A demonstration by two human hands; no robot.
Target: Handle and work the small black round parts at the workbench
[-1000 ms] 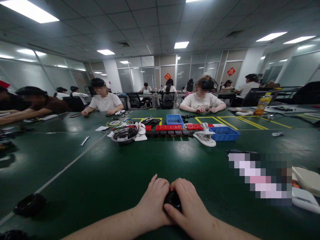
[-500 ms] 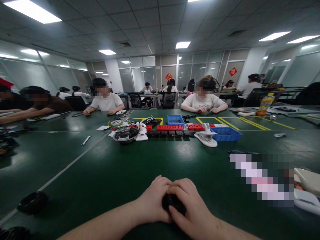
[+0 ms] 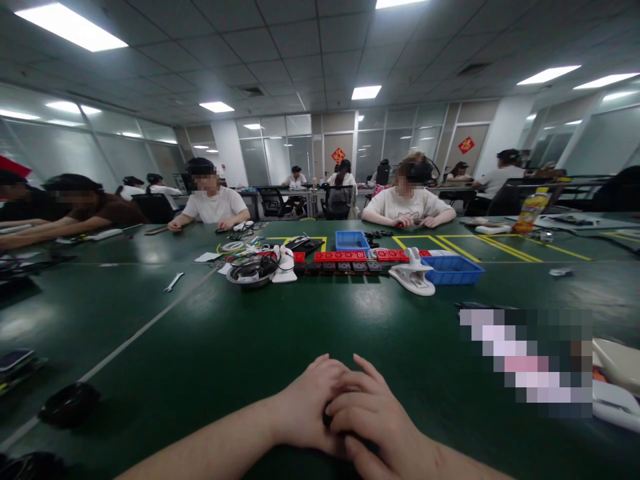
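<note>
Both hands meet low in the middle, over the green table [image 3: 280, 333]. My left hand [image 3: 316, 403] is curled around a small black object [image 3: 327, 417], mostly hidden between the palms. Over its near side lies my right hand [image 3: 373, 413], its fingers somewhat spread and resting on the left hand and the black object. Only a dark sliver of that object shows, so its shape cannot be made out.
A black round item [image 3: 70, 404] lies at left, a wrench [image 3: 174, 282] farther up. Across the middle are a metal bowl [image 3: 250, 283], red power strips [image 3: 340, 255], a white clamp [image 3: 414, 277] and a blue bin [image 3: 455, 269]. People sit opposite.
My right hand's fingers have shifted over the black object and covered more of it, with one finger lifted. At the left edge, a device with a dark screen now shows.
</note>
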